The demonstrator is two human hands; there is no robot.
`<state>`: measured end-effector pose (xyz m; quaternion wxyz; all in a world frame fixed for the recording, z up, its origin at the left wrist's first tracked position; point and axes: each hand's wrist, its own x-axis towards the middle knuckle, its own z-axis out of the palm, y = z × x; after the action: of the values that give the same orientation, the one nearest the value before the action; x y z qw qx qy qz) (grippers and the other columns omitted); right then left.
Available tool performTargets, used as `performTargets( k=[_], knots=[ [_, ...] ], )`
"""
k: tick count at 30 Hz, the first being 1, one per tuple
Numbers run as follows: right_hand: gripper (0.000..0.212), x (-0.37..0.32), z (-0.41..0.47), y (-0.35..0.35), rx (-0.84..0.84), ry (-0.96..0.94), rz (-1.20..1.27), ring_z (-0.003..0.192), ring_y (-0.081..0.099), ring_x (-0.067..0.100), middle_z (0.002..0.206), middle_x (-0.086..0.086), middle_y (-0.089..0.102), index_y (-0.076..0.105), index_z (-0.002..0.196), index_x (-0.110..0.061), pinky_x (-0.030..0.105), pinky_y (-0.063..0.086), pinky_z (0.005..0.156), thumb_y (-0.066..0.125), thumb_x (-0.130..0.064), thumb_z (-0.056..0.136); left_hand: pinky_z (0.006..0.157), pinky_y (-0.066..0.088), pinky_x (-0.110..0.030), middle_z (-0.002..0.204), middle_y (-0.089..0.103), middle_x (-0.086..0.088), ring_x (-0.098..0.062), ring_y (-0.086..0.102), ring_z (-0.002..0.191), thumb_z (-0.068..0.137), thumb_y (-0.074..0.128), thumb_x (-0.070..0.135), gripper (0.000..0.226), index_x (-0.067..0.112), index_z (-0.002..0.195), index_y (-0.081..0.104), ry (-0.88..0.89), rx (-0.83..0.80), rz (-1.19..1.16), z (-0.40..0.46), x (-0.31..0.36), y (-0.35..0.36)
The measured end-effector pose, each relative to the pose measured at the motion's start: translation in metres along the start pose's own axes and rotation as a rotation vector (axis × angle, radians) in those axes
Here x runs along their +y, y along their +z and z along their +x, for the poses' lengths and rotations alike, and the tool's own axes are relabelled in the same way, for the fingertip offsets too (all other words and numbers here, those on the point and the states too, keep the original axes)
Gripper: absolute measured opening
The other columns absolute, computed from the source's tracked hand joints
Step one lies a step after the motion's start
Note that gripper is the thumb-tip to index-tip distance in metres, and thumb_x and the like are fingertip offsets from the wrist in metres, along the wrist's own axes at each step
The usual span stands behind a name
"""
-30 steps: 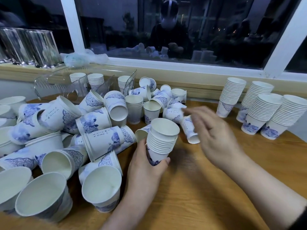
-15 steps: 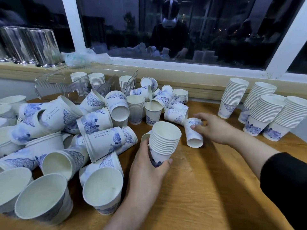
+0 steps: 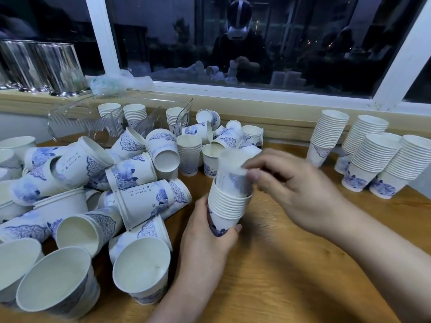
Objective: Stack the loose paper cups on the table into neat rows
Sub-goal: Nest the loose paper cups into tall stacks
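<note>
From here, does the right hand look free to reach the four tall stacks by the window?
Probably not yet: the right hand is pinching a cup into the held stack. The table toward the tall stacks looks unobstructed.

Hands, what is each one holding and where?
Left hand grips the cup stack at its base; right hand pinches the top cup by its rim.

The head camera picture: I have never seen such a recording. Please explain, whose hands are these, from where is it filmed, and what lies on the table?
No machine here: a person wears a camera on the head, looking down at their own two hands. The left hand grips a nested stack of paper cups. The right hand pinches a single cup that sits partly inside the top of that stack. On the wooden table, a heap of loose cups lies at the left, and four finished tall stacks stand at the right.
</note>
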<state>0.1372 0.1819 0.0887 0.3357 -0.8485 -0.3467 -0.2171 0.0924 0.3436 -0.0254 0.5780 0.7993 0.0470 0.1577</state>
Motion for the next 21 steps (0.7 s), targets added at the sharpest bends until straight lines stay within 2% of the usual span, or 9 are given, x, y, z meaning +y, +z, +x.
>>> performTargets(
  k=[2,5,7,10,13,15,17,19,21],
  knots=[
    [0.024,0.008,-0.004,0.006,0.105,0.029,0.038,0.101,0.058,-0.006,0.110,-0.014,0.062,0.069,0.114,-0.015,0.009,0.040,0.087,0.049,-0.021,0.101,0.084,0.049,-0.023,0.109,0.069,0.023,0.006,0.063,0.100,0.073,0.084,0.028,0.056,0.039,0.120,0.055,-0.011,0.020,-0.031,0.001,0.001,-0.001],
    [0.020,0.031,-0.012,0.019,0.243,0.223,-0.003,0.091,0.058,-0.001,0.106,-0.014,0.062,0.068,0.113,-0.017,0.011,0.042,0.080,0.052,-0.021,0.101,0.086,0.049,-0.024,0.110,0.069,0.023,0.006,0.063,0.102,0.070,0.081,0.035,0.056,0.037,0.119,0.055,-0.032,0.072,-0.099,0.004,0.001,-0.002],
    [0.031,0.045,-0.024,0.035,0.003,0.267,-0.090,0.110,0.057,0.004,0.122,-0.010,0.059,0.063,0.124,-0.021,0.020,0.043,0.096,0.056,-0.030,0.095,0.091,0.051,-0.030,0.113,0.069,0.020,0.001,0.064,0.105,0.067,0.077,0.038,0.058,0.036,0.120,0.054,-0.029,0.116,-0.094,0.005,0.002,-0.002],
    [0.065,0.054,-0.038,0.055,-0.324,0.283,-0.062,0.139,0.034,0.000,0.152,-0.017,0.038,0.045,0.144,-0.028,0.029,0.030,0.117,0.056,-0.048,0.084,0.093,0.052,-0.036,0.110,0.069,0.018,-0.003,0.065,0.104,0.067,0.076,0.037,0.052,0.037,0.115,0.054,-0.034,0.169,-0.107,0.005,0.002,-0.002],
    [0.059,0.057,-0.038,0.067,-0.296,0.260,-0.101,0.141,0.033,0.001,0.155,-0.015,0.037,0.047,0.145,-0.027,0.019,0.025,0.115,0.063,-0.030,0.088,0.091,0.052,-0.034,0.109,0.069,0.018,-0.002,0.065,0.103,0.067,0.076,0.037,0.053,0.037,0.115,0.054,-0.045,0.164,-0.110,0.005,0.001,-0.002],
    [0.045,0.063,-0.034,0.069,-0.127,0.293,-0.201,0.132,0.049,0.008,0.143,-0.009,0.054,0.058,0.136,-0.024,0.013,0.031,0.104,0.055,-0.011,0.093,0.090,0.052,-0.032,0.109,0.069,0.018,-0.002,0.065,0.103,0.069,0.079,0.033,0.054,0.036,0.116,0.054,-0.047,0.154,-0.102,0.005,0.000,-0.002],
    [0.035,0.064,-0.029,0.061,0.072,0.395,-0.252,0.111,0.063,0.020,0.118,-0.001,0.071,0.065,0.125,-0.024,0.017,0.040,0.083,0.050,-0.010,0.096,0.088,0.050,-0.029,0.108,0.069,0.018,0.001,0.064,0.101,0.074,0.083,0.025,0.052,0.034,0.116,0.055,-0.050,0.138,-0.084,0.005,-0.001,-0.004],
    [0.020,0.057,-0.020,0.038,0.286,0.474,-0.167,0.083,0.066,0.020,0.083,-0.007,0.071,0.066,0.112,-0.024,0.020,0.039,0.063,0.052,-0.016,0.099,0.086,0.048,-0.026,0.108,0.069,0.018,0.002,0.063,0.100,0.076,0.082,0.019,0.051,0.036,0.115,0.055,-0.055,0.113,-0.077,0.005,-0.002,-0.004],
    [0.009,0.040,-0.005,0.009,0.394,0.470,-0.001,0.064,0.062,0.011,0.065,-0.010,0.064,0.061,0.100,-0.023,0.021,0.043,0.057,0.053,-0.026,0.100,0.084,0.047,-0.024,0.110,0.068,0.018,0.002,0.063,0.101,0.077,0.081,0.016,0.054,0.041,0.116,0.054,-0.051,0.085,-0.073,0.005,-0.004,-0.003]
  ],
)
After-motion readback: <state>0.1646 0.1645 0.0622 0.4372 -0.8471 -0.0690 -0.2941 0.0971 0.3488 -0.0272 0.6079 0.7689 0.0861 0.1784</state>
